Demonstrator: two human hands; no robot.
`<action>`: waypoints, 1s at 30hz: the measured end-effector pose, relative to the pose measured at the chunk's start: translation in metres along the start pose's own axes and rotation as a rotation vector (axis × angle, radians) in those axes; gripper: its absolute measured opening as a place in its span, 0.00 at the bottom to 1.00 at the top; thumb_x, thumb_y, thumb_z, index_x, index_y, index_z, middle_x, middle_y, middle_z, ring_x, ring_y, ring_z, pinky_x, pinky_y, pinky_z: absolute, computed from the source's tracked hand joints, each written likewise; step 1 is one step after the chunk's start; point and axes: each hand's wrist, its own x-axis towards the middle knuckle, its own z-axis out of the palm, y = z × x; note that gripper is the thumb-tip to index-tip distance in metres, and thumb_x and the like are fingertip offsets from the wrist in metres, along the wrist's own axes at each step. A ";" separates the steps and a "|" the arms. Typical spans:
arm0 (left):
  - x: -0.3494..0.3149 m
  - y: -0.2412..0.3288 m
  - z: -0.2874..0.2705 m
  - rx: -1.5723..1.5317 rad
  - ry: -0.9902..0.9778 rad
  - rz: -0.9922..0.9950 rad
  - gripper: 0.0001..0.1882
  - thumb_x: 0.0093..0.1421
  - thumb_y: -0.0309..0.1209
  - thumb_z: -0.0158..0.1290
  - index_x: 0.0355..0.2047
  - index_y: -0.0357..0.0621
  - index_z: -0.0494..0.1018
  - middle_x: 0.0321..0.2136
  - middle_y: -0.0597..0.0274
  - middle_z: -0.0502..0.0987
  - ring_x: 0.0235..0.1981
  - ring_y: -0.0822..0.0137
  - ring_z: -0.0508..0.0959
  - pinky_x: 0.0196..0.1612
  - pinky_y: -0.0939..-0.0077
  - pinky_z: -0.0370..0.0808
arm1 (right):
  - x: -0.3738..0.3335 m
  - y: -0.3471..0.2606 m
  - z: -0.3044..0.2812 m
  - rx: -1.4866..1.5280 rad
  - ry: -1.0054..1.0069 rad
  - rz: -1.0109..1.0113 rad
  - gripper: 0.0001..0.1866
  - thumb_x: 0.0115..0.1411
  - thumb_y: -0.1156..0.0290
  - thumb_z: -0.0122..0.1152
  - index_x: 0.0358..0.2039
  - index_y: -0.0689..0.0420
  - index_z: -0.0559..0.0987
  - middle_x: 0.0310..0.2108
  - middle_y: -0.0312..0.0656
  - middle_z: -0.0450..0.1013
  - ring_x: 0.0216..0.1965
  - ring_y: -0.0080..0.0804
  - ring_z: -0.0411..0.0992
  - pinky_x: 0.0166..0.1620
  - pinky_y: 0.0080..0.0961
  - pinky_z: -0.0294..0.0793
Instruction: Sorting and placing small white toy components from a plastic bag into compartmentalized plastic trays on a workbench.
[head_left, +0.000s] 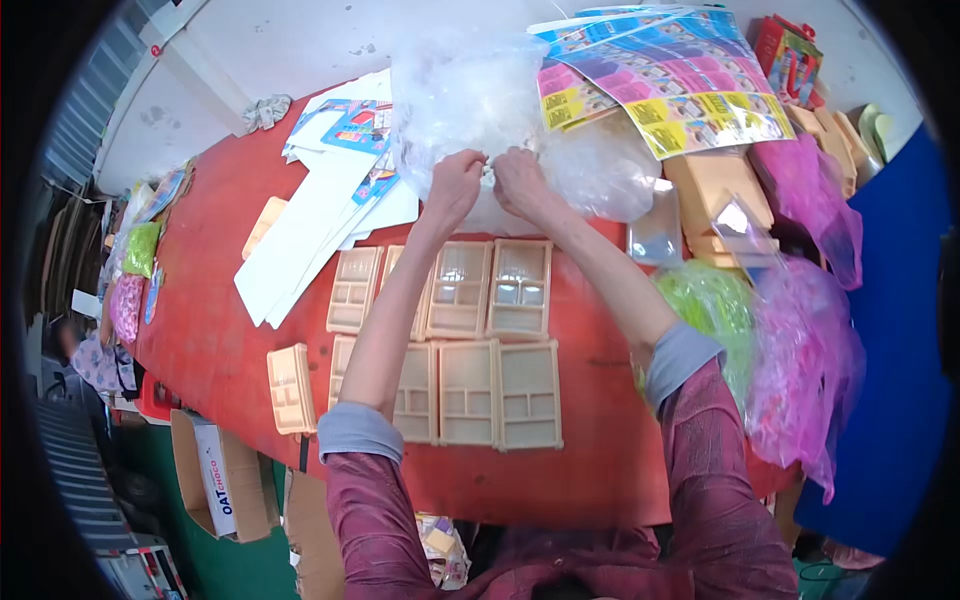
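Observation:
Both my arms reach to the far side of the table, where a large clear plastic bag (465,90) stands bunched up. My left hand (457,187) is closed on the near edge of this bag. Close beside it, my right hand (521,183) also pinches the plastic, with a small whitish bit showing between the two hands. What lies inside the bag is hard to make out. Below the hands, cream compartment trays (528,395) lie in two rows, partly covered by my left forearm. A single cream tray (290,388) sits apart at the left.
White card sheets (310,235) spread left of the bag, and printed colour sheets (690,85) lie at the back right. Stacked cream boxes (715,190), a clear box (655,225), and green (705,310) and pink plastic bags (800,370) crowd the right. An opened carton (225,480) stands below the table's left edge.

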 end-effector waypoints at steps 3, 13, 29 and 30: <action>0.032 -0.015 0.003 0.254 -0.161 -0.014 0.13 0.57 0.27 0.44 0.37 0.34 0.76 0.40 0.37 0.75 0.42 0.41 0.75 0.45 0.60 0.72 | 0.027 0.013 0.019 -0.048 0.264 0.186 0.39 0.48 0.72 0.62 0.60 0.67 0.57 0.59 0.58 0.55 0.63 0.50 0.49 0.64 0.41 0.51; 0.108 -0.025 -0.009 0.723 -0.039 0.106 0.24 0.59 0.43 0.48 0.45 0.32 0.70 0.42 0.36 0.73 0.46 0.44 0.73 0.48 0.57 0.69 | 0.107 0.149 0.011 -0.712 1.531 0.094 0.18 0.59 0.66 0.46 0.50 0.55 0.69 0.50 0.50 0.66 0.55 0.49 0.61 0.57 0.49 0.57; 0.101 -0.009 0.069 0.580 -0.265 -0.039 0.27 0.60 0.54 0.43 0.43 0.44 0.76 0.42 0.52 0.78 0.47 0.51 0.74 0.54 0.60 0.63 | 0.042 0.162 -0.042 -0.092 0.856 -0.114 0.22 0.65 0.57 0.39 0.56 0.54 0.63 0.56 0.42 0.64 0.55 0.42 0.64 0.57 0.37 0.64; 0.104 -0.007 0.073 0.569 -0.264 -0.030 0.27 0.60 0.54 0.43 0.43 0.44 0.76 0.42 0.52 0.78 0.47 0.51 0.74 0.54 0.60 0.63 | 0.041 0.158 -0.038 -0.098 0.944 -0.087 0.22 0.64 0.56 0.41 0.54 0.55 0.65 0.53 0.44 0.66 0.53 0.44 0.65 0.55 0.38 0.65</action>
